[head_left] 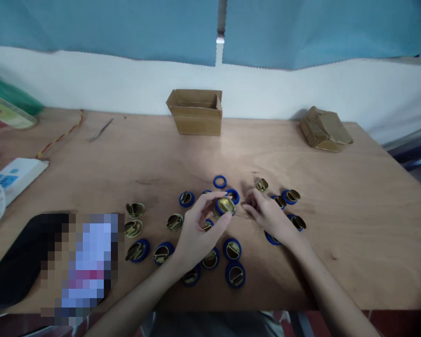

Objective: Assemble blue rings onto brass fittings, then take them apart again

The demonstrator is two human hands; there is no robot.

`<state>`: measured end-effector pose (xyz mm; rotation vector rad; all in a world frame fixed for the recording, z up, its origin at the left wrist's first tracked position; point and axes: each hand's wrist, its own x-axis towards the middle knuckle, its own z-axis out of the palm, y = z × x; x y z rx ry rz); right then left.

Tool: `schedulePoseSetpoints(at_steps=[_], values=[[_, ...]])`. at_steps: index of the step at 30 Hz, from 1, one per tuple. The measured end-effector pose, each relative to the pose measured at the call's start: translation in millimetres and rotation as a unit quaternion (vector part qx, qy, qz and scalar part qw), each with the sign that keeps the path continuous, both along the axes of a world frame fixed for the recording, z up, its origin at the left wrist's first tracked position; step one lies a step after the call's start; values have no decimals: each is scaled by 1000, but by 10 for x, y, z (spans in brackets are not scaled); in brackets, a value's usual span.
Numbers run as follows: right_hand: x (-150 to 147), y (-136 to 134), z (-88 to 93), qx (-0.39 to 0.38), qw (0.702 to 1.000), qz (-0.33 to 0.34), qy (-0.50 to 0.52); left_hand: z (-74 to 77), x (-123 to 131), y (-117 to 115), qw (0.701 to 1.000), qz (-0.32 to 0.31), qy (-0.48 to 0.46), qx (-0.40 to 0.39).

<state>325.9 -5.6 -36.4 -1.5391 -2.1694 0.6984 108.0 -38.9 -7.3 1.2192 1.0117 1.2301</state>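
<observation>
Between the thumb and fingers of my left hand [200,236] is a round brass cap [226,204] with a blue ring around it, its smooth domed face turned up. It is raised off the wooden table. Just to its right, my right hand [272,217] has its thumb and fingertips pinched together; whatever they may hold is too small to make out. Behind the held cap lies a loose blue ring [233,195], partly hidden, and farther back another blue ring [220,181]. Several brass caps with blue rings, such as this one [232,249], lie around both hands, their flaps showing.
Brass caps without rings [135,209] lie on the left of the table [365,243]. An open cardboard box [198,122] and a crumpled one [326,128] stand at the back. A black phone-like object [17,262], a blurred screen [91,262] and a power strip [17,180] are at left.
</observation>
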Motion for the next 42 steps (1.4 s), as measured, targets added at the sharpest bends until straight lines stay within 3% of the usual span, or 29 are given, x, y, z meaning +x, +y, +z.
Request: schedulePoseSetpoints(at_steps=[10,42], values=[[23,8,-48,0,999,-41,-19,-17,9,4,1000,1,-1,3],[40,2,-128,-5,1000,-26,-12,-54,5,16,1000,2,5,21]])
